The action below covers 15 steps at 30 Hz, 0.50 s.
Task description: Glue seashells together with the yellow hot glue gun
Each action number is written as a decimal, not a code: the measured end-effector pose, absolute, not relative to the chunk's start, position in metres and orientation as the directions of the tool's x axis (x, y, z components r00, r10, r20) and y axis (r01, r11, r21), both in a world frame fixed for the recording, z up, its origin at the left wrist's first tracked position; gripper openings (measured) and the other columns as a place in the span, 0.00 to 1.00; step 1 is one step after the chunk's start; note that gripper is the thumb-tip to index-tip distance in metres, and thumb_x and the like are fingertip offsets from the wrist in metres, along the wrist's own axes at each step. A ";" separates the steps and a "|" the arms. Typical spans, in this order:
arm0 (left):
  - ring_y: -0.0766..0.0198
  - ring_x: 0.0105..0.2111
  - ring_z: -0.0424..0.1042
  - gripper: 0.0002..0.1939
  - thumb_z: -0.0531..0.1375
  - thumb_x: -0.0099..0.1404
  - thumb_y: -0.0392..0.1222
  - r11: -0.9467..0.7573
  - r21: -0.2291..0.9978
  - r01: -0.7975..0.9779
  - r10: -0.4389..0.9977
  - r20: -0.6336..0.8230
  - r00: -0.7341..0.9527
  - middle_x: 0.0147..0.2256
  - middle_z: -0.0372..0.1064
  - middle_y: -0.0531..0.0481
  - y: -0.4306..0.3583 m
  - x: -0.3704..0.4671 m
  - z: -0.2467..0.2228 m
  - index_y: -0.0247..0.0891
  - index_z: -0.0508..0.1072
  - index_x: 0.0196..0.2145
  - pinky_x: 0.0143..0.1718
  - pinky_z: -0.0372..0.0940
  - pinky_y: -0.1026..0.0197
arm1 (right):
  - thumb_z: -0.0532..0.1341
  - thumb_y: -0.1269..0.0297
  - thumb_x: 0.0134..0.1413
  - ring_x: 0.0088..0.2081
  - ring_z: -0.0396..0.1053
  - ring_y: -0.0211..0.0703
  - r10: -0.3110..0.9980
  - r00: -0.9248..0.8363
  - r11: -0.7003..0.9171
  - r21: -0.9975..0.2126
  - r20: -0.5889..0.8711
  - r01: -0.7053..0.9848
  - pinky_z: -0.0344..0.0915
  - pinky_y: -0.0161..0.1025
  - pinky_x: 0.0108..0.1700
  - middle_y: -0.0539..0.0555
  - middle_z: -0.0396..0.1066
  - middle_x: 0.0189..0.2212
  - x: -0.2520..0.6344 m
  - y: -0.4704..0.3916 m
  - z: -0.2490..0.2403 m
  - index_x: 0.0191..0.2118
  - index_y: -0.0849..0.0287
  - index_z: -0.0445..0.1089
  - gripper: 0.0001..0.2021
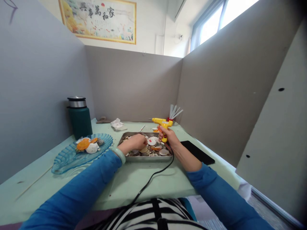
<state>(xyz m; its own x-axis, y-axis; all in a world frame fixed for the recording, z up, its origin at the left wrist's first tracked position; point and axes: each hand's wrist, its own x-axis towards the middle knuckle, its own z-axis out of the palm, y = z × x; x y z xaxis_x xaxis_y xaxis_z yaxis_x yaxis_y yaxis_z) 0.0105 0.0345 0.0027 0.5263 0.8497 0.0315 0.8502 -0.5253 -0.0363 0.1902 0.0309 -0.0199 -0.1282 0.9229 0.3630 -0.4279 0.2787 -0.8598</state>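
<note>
A metal tray (144, 158) full of shells (164, 152) lies on the table in front of me. My left hand (137, 141) reaches down into its left half, fingers bent among the shells; the fingertips are hidden, so anything between them cannot be made out. Above the tray's right edge, my right hand (168, 134) is wrapped round the handle of a yellow glue gun (163, 122), its nozzle pointing left. The gun's black cord (154, 173) runs down over the table's front edge.
At the left are a blue glass plate (64, 159) holding orange and white shells, a green bottle (80, 119) and a thin stick (35, 182). White sticks (175, 112) stand behind the gun, crumpled tissue (117, 124) lies at the back, and a black tablet-like slab (197, 152) at the right.
</note>
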 end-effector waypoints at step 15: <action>0.61 0.30 0.69 0.14 0.55 0.49 0.31 -0.571 0.032 0.820 0.819 -0.037 0.572 0.34 0.73 0.46 0.026 0.008 0.009 0.39 0.75 0.33 0.29 0.59 0.65 | 0.66 0.54 0.43 0.17 0.58 0.31 0.928 -0.137 0.268 -0.876 0.346 -0.401 0.60 0.30 0.19 0.43 0.58 0.15 0.191 0.029 -0.019 0.34 0.60 0.65 0.16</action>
<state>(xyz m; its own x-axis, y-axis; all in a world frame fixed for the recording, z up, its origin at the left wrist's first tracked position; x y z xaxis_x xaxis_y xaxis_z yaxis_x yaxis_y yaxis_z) 0.0078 0.0258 0.0094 0.5723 0.8192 -0.0372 0.8200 -0.5715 0.0315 0.1907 0.0294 -0.0194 -0.1374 0.9279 0.3465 -0.4009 0.2678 -0.8761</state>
